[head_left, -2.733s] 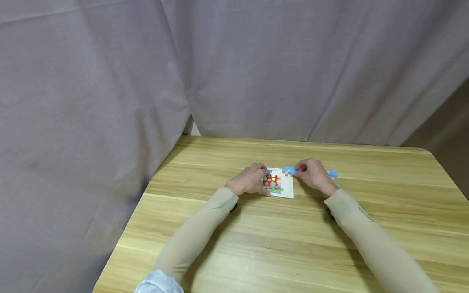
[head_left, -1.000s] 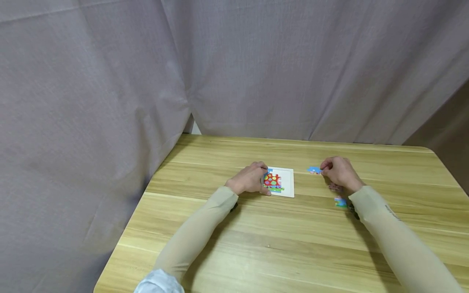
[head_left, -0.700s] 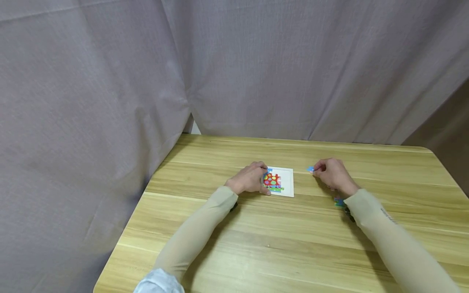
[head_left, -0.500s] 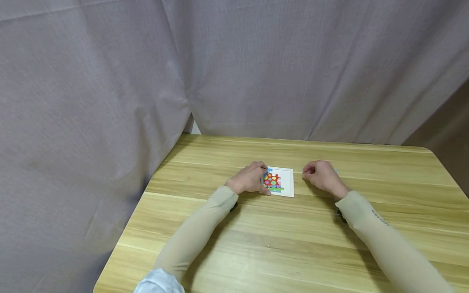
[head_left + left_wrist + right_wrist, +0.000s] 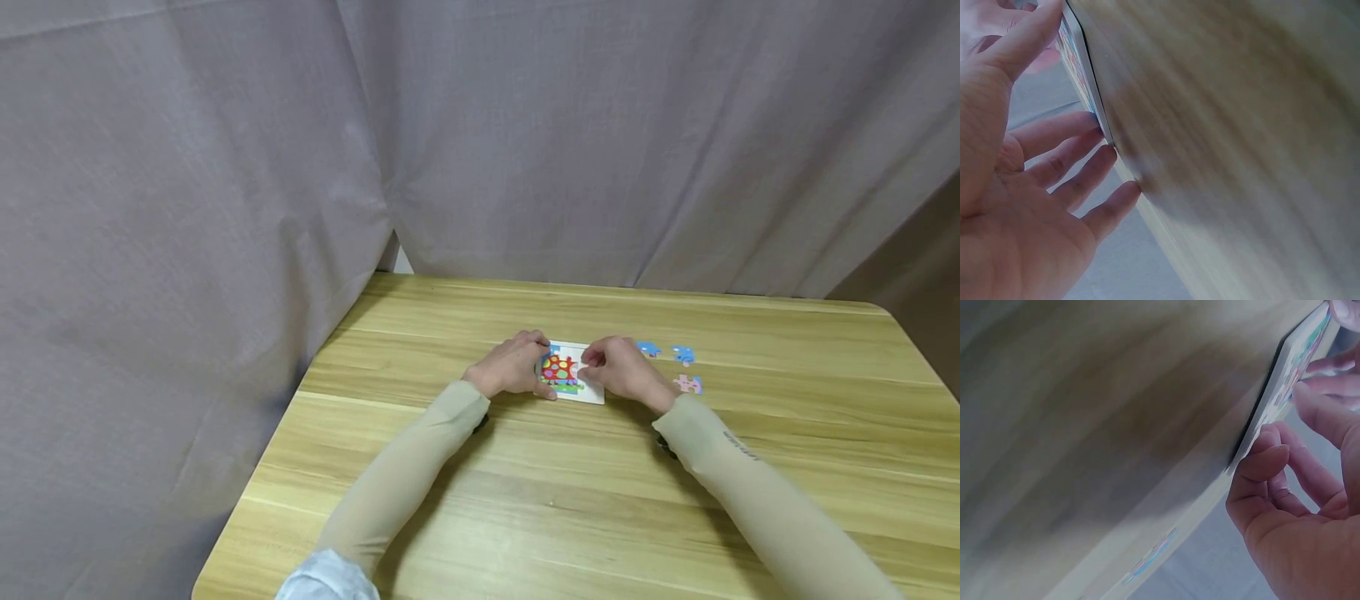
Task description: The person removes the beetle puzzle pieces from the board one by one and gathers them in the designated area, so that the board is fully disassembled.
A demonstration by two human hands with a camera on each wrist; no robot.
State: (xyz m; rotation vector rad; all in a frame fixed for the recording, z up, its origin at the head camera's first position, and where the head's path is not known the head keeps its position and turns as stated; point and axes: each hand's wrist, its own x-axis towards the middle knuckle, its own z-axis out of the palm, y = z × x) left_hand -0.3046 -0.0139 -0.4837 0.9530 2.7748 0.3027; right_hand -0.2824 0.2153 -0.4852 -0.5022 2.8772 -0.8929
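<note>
Working at a wooden table [image 5: 495,533] before a grey curtain [image 5: 225,208], a person keeps both hands to one small puzzle. At lower left, a pale blue cloth band [image 5: 327,577] shows at the elbow, below the beige left sleeve [image 5: 408,467]. The left hand [image 5: 510,367] grips the left side of a white puzzle tray [image 5: 594,395], clamped across it with the thumb at the near edge and fingers toward the far one. The puzzle tray lies flat on the wooden table, its left part filled by a red, spotted picture [image 5: 557,368] with green beneath; bare white shows to the right. Above that white part is the right hand [image 5: 626,369], thumb and fingertips near each other beside the picture; whether a piece sits between them, one cannot tell. Just right of the hand lie a small blue piece [image 5: 648,349] and a second blue piece [image 5: 683,355], with a pink piece [image 5: 687,384] nearer the person. Farther right, the right sleeve [image 5: 772,500], marked with dark lettering, slants toward the lower corner.
</note>
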